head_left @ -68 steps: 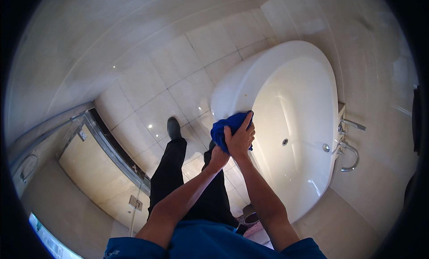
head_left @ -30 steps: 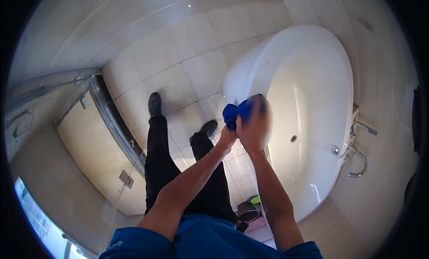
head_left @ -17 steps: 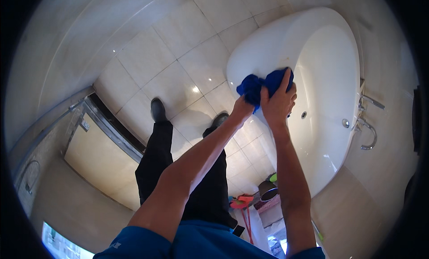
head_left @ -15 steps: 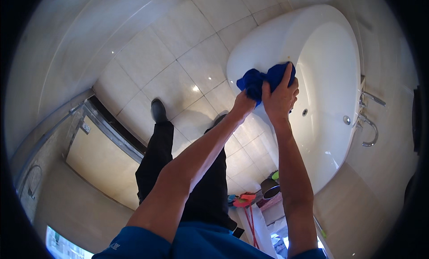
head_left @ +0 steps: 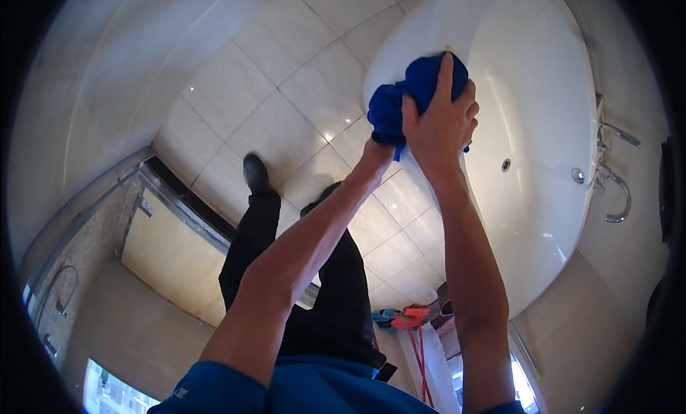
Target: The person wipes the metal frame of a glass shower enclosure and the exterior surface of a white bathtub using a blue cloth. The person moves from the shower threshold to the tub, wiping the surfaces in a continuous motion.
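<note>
A blue cloth (head_left: 429,78) lies bunched over the near rim of a white bathtub (head_left: 529,78). My right hand (head_left: 439,128) presses part of it down on the rim, with the index finger stretched along the fabric and the other fingers curled over the inner side. The rest of the cloth hangs toward the outer side, where my left hand (head_left: 377,160) grips its gathered end; those fingertips are hidden by the fabric. A small brownish spot (head_left: 448,48) shows on the rim just beyond the cloth.
Chrome taps (head_left: 618,192) are on the tub's right side, and a drain (head_left: 506,165) is in its floor. A shower enclosure with a metal-edged threshold (head_left: 189,199) is at left. Red-handled cleaning tools (head_left: 413,315) and a dark bucket (head_left: 444,298) stand near the tub's lower end.
Both hands and the cloth have shifted farther up and slightly left in view, the cloth's front edge still close to the brownish spot. The whole view has shifted a little too.
</note>
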Tool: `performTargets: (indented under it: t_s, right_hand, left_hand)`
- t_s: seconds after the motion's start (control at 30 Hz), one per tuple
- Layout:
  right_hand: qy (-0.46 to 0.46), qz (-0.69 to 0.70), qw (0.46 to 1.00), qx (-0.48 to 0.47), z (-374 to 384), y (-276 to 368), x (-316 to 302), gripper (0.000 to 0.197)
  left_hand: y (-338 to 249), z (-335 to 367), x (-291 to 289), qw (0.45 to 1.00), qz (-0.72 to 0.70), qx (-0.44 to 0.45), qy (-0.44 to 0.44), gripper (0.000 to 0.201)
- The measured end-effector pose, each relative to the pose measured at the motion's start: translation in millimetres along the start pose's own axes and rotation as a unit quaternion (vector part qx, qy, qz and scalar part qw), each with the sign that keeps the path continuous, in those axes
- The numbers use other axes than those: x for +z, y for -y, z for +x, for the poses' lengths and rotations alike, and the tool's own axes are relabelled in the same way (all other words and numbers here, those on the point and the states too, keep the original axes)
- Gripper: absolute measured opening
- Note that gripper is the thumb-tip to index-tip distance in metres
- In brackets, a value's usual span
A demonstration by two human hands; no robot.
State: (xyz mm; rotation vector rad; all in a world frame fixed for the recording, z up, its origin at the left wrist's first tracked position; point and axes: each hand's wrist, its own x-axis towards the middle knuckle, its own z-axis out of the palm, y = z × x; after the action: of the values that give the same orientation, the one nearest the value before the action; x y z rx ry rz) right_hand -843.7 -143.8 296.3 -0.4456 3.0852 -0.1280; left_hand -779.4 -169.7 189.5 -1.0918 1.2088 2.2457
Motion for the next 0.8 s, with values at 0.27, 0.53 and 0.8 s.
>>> performTargets:
  t_s: [0.27, 0.53, 0.8]
  right_hand:
    - [-0.038, -0.01, 0.998, -0.048, 0.2, -6.3, 2.1, 0.079]
    - [-0.098, -0.048, 0.981, -0.158, 14.4, -7.1, 1.8, 0.065]
    - [-0.11, -0.271, 0.903, -0.314, 55.2, 12.8, 5.7, 0.044]
  left_hand:
    - [36.0, 12.9, -14.4, 0.998, -0.057, -0.008, 0.02, 0.045]
    - [15.7, 38.3, -25.7, 0.992, -0.079, 0.079, 0.053, 0.05]
    - [42.1, 121.0, -35.5, 0.96, 0.067, 0.272, 0.011, 0.032]
